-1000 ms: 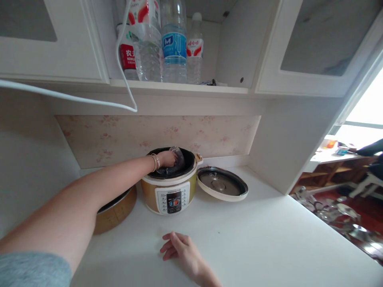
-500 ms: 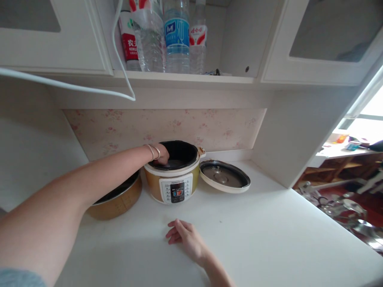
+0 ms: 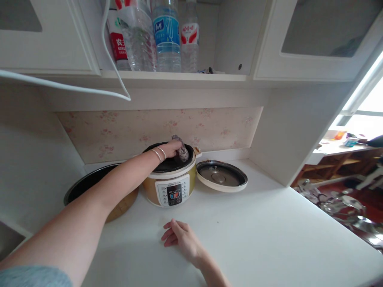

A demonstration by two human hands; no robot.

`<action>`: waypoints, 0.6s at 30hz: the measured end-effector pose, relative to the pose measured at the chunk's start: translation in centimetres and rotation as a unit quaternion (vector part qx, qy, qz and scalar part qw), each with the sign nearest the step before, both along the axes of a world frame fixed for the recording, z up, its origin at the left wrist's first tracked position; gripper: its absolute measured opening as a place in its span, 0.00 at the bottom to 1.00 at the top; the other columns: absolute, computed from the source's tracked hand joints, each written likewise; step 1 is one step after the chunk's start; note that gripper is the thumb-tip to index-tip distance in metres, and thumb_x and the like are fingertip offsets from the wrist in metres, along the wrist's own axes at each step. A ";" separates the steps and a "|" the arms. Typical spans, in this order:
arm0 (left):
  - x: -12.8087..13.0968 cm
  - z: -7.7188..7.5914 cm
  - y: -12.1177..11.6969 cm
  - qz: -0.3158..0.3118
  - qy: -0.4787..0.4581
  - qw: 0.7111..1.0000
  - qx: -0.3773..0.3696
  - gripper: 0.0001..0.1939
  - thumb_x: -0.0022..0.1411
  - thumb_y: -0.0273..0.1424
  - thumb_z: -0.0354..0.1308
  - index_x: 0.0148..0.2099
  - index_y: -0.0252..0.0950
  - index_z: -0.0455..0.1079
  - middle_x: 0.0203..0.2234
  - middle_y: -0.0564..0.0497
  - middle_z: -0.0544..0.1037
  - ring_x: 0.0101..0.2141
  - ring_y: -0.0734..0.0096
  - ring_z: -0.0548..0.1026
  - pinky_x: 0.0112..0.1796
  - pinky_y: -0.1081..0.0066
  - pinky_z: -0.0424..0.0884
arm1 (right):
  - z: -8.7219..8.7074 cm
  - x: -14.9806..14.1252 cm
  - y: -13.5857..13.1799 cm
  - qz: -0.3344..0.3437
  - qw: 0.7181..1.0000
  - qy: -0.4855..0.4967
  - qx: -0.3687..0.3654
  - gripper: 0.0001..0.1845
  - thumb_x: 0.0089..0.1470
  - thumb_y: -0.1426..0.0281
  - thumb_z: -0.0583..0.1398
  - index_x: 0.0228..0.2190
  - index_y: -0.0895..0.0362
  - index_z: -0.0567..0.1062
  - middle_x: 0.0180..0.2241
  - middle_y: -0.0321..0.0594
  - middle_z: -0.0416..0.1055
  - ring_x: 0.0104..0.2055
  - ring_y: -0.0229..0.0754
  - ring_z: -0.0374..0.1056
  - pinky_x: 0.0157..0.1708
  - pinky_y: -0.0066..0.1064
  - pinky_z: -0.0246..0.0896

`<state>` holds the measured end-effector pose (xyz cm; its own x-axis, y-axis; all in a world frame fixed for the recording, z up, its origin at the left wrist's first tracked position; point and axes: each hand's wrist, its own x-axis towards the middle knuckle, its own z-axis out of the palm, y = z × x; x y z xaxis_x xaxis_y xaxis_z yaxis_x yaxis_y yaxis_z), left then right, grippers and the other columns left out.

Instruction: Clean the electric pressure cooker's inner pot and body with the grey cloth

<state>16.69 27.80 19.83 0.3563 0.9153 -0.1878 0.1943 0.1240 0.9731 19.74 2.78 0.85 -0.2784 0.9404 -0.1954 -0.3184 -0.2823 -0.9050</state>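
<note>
My left hand (image 3: 172,148) is at the top of the electric pressure cooker (image 3: 151,190), its fingers closed round a crumpled, mottled grey-brown cloth (image 3: 182,153). The cloth hangs over the right part of the black opening, near the rim. Some of the fingers are hidden behind the hand. On the counter in front of the cooker, my right hand (image 3: 183,238) is held with its fingers loosely apart and nothing in them. To the right of the cooker lies its lid (image 3: 220,175), inner side up.
A gold inner pot (image 3: 124,205) with a dark interior stands left of the cooker, partly behind my left forearm. Several plastic bottles (image 3: 167,42) stand on the cabinet shelf above. A white cable (image 3: 74,88) hangs in front of the cabinet at the left.
My left hand has risen from inside the cooker and shifted right, bringing the cloth into sight. My right hand stays nearly where it was. The view has shifted slightly.
</note>
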 end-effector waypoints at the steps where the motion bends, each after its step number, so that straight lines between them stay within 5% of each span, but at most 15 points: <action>1: 0.3 0.0 0.4 0.017 0.012 1.000 0.011 0.05 0.52 0.18 0.55 0.31 0.32 0.66 0.15 0.54 0.70 0.19 0.72 0.72 0.30 0.70 0.73 | 0.0 0.0 0.0 -0.001 1.000 -0.001 -0.001 0.40 0.44 0.38 0.56 0.35 0.65 0.72 0.27 0.46 0.74 0.25 0.37 0.68 0.31 0.30 0.61; 6: 0.2 -0.8 -0.9 0.018 0.053 0.998 0.042 0.07 0.47 0.17 0.55 0.30 0.31 0.68 0.16 0.51 0.72 0.20 0.69 0.73 0.28 0.70 0.72 | -0.1 0.0 0.1 0.007 1.000 -0.010 -0.001 0.40 0.44 0.37 0.55 0.35 0.65 0.73 0.27 0.45 0.73 0.25 0.36 0.67 0.31 0.30 0.61; 9: -1.6 -0.7 -3.4 -0.099 0.120 0.986 0.066 0.10 0.42 0.17 0.55 0.29 0.31 0.72 0.20 0.48 0.76 0.22 0.67 0.74 0.27 0.71 0.71 | -0.3 -0.1 0.0 0.015 0.999 -0.031 0.008 0.39 0.45 0.38 0.55 0.35 0.64 0.73 0.27 0.44 0.73 0.25 0.36 0.67 0.31 0.30 0.60; 14: -6.8 2.2 -4.7 -0.329 0.314 0.886 0.089 0.17 0.38 0.18 0.56 0.32 0.35 0.76 0.25 0.52 0.79 0.27 0.65 0.75 0.30 0.71 0.70 | -0.7 -0.2 -0.2 0.021 0.997 -0.070 0.032 0.34 0.50 0.42 0.55 0.35 0.63 0.74 0.28 0.44 0.74 0.26 0.36 0.67 0.32 0.29 0.60; 17: -9.2 2.7 -3.2 -0.338 0.466 0.811 0.108 0.11 0.35 0.16 0.58 0.23 0.36 0.74 0.18 0.52 0.76 0.30 0.59 0.75 0.35 0.68 0.70 | -0.8 -0.3 -0.2 0.016 0.997 -0.073 0.030 0.32 0.50 0.44 0.56 0.35 0.62 0.74 0.28 0.43 0.74 0.27 0.36 0.67 0.32 0.29 0.61; 18: -9.6 2.5 -2.7 -0.305 0.487 0.809 0.125 0.11 0.34 0.15 0.58 0.18 0.36 0.71 0.15 0.52 0.73 0.33 0.57 0.76 0.38 0.66 0.69 | -0.7 -0.3 -0.2 0.014 0.997 -0.073 0.030 0.32 0.49 0.44 0.56 0.35 0.62 0.74 0.28 0.43 0.74 0.26 0.36 0.67 0.32 0.29 0.61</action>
